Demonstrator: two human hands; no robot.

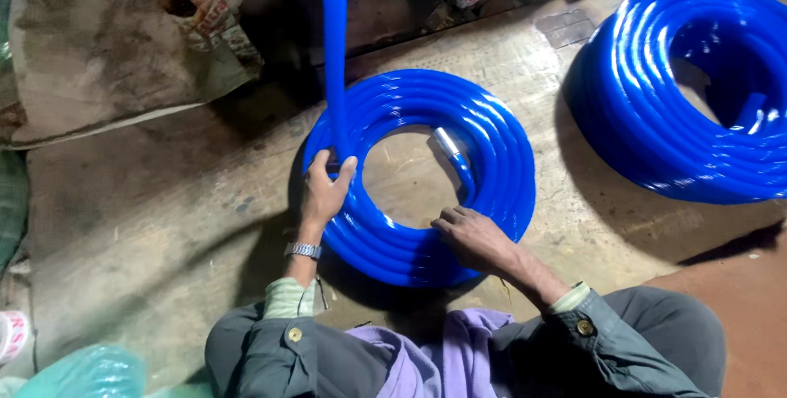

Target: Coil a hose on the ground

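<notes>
A coil of glossy blue hose (492,152) lies flat on the floor in front of me. Its free length (334,29) runs straight up and out of the top of the view. My left hand (325,189) grips the hose at the coil's left side, where the free length meets the rings. My right hand (471,238) rests palm down on the coil's near edge, fingers pressing the rings. A silver-capped hose end (448,144) lies inside the coil's hole.
A second, larger blue hose coil (656,119) sits at the right. Worn sacks (98,45) are piled at the upper left. A pale green plastic bag (82,369) lies at the lower left. The floor (147,218) is rough concrete.
</notes>
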